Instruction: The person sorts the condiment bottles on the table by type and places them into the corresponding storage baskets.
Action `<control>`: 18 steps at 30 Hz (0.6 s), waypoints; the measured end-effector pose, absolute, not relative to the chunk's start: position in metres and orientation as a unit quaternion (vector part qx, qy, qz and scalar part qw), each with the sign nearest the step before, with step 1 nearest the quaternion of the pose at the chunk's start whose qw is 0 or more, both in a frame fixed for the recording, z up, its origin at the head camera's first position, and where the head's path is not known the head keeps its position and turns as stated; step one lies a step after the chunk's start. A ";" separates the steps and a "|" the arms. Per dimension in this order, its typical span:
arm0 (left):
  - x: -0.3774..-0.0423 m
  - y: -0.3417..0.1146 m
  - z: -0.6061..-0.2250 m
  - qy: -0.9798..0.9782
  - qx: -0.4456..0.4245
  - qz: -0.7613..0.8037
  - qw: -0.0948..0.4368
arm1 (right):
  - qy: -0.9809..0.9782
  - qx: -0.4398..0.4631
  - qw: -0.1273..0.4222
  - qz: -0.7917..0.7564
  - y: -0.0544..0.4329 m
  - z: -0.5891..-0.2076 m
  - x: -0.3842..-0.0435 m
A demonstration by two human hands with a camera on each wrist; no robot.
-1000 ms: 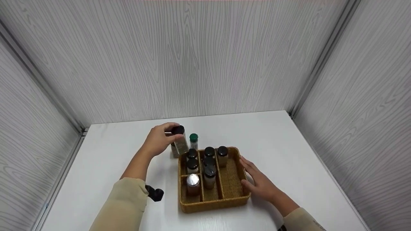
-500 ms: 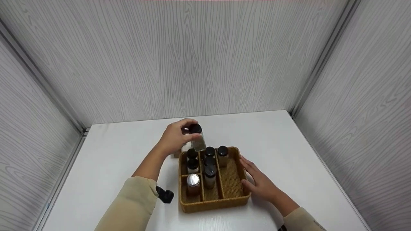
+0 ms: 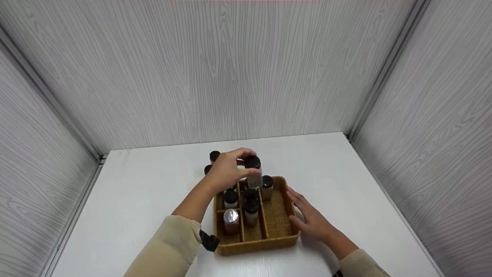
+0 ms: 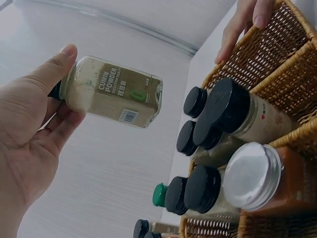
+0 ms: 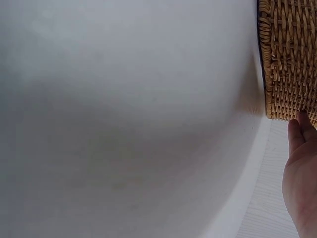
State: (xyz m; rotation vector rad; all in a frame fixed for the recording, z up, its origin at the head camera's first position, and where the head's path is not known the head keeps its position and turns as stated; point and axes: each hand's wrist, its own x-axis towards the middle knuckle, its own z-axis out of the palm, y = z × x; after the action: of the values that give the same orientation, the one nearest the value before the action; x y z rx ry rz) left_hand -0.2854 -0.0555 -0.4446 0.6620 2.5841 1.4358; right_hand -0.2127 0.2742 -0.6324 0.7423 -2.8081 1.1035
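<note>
My left hand (image 3: 225, 171) pinches a cumin powder jar (image 4: 116, 91) by its black cap, thumb on one side and fingers on the other. In the head view the jar overlaps the back of the wicker basket's (image 3: 257, 246) middle compartment. Black-capped spice jars fill much of that compartment and the back left one. A silver-lidded jar (image 3: 231, 221) of reddish-brown contents stands in the front left compartment. One black-capped jar (image 3: 267, 188) is at the back of the right compartment. My right hand (image 3: 313, 221) holds the basket's right side, thumb over the rim and fingers along the outer wall.
Behind the left hand, black-capped jars (image 3: 215, 156) stand on the white table (image 3: 138, 200). A green-capped bottle (image 4: 159, 194) shows beyond the basket in the left wrist view. Grey wood-grain panels (image 3: 215, 69) enclose the table at the back and sides.
My left hand has carried the cumin powder jar rightward, from behind the basket's left corner to over its back edge. The right hand and basket have stayed put.
</note>
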 end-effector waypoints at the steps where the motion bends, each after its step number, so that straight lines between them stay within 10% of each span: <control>1: -0.284 -0.054 -0.446 0.852 0.220 0.472 0.057 | -0.904 0.240 0.018 0.354 0.274 -0.633 -0.213; 18: -0.276 -0.014 -0.479 0.839 0.263 0.467 0.096 | -0.898 0.262 0.053 0.349 0.272 -0.635 -0.212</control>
State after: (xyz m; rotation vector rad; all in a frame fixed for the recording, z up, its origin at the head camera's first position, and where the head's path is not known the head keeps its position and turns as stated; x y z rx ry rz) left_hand -0.2760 -0.0141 -0.4789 0.7787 2.4852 1.3833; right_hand -0.2124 0.2724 -0.6346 0.7969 -2.7304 1.0619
